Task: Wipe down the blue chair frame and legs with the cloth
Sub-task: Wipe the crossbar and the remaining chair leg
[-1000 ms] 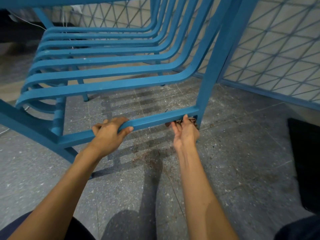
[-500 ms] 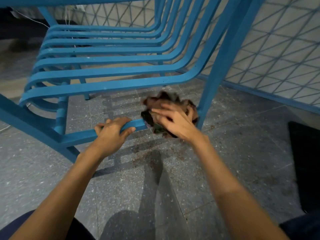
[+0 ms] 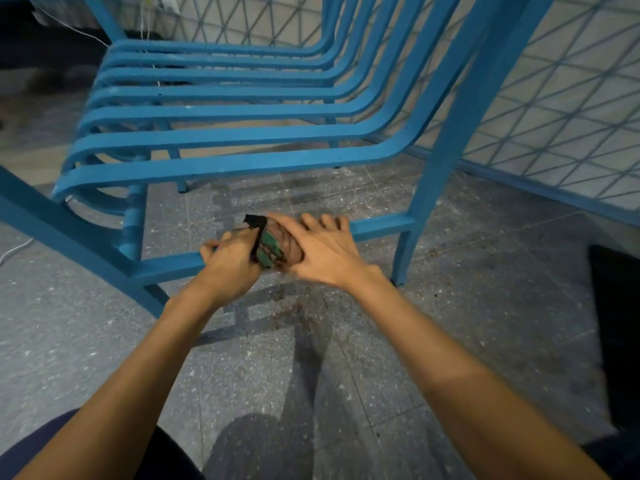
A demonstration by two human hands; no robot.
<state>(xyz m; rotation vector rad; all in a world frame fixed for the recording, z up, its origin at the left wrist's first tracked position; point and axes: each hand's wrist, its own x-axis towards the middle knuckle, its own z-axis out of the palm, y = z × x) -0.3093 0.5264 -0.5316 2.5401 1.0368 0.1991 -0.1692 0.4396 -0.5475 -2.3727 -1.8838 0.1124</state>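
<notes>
The blue slatted chair (image 3: 221,136) fills the upper view, its low side rail (image 3: 381,225) running between two legs just above the floor. A dark patterned cloth (image 3: 272,245), brown, green and black, lies bunched on the middle of that rail. My right hand (image 3: 322,251) lies over the cloth and the rail, fingers spread and draped across the top. My left hand (image 3: 230,259) grips the rail right beside the cloth, fingers curled round it and touching the cloth's left edge.
A speckled grey floor (image 3: 467,306) lies under the chair, with reddish dust below the rail. A blue mesh fence (image 3: 561,109) stands at the right and back. A dark mat (image 3: 620,323) lies at the right edge. A white cable (image 3: 14,251) crosses the floor at left.
My right hand came up from under the rail's right end holding the cloth, then moved left along the rail and laid it down against my left hand. My left hand stayed on the rail.
</notes>
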